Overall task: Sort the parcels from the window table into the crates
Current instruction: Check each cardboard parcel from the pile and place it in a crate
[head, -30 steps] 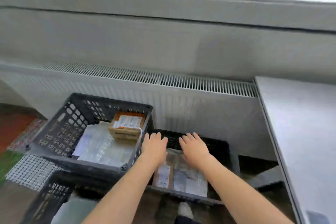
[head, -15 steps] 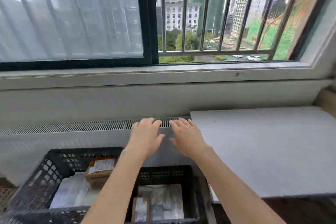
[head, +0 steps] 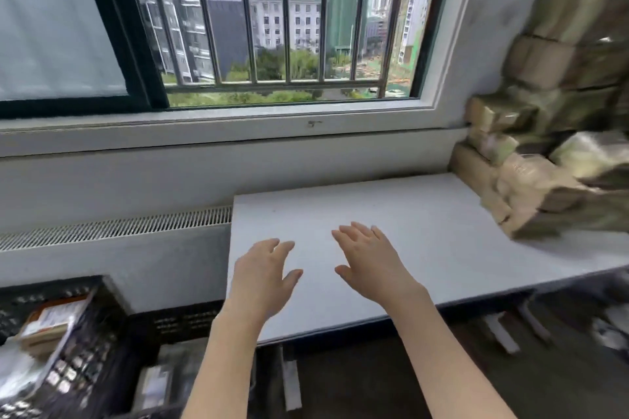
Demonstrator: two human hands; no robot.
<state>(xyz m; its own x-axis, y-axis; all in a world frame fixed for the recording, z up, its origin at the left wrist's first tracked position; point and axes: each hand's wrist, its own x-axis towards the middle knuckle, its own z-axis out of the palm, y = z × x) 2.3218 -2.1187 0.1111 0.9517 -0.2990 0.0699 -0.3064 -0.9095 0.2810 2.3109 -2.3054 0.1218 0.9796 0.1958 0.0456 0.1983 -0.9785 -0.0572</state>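
Observation:
Both of my hands hover empty over the white window table (head: 425, 214), fingers spread. My left hand (head: 263, 274) is above the table's near left corner and my right hand (head: 369, 260) is a little further in. A blurred pile of brown cardboard parcels (head: 544, 133) is stacked against the wall at the table's far right, well beyond my right hand. Down at the lower left stands a black crate (head: 85, 350) with a labelled brown box (head: 51, 323) inside. Beside it, a second black crate (head: 183, 320) holds flat plastic-wrapped parcels (head: 160, 381).
A white radiator cover with a slotted grille (head: 115, 226) runs under the window sill left of the table. The barred window (head: 289, 27) is straight ahead. Dark floor and table legs (head: 292, 381) show under the table's front edge.
My hands have lifted out of the right crate and moved up and right over the table, leaving the flat parcel inside. The view has swung up and right, bringing the parcel pile into sight.

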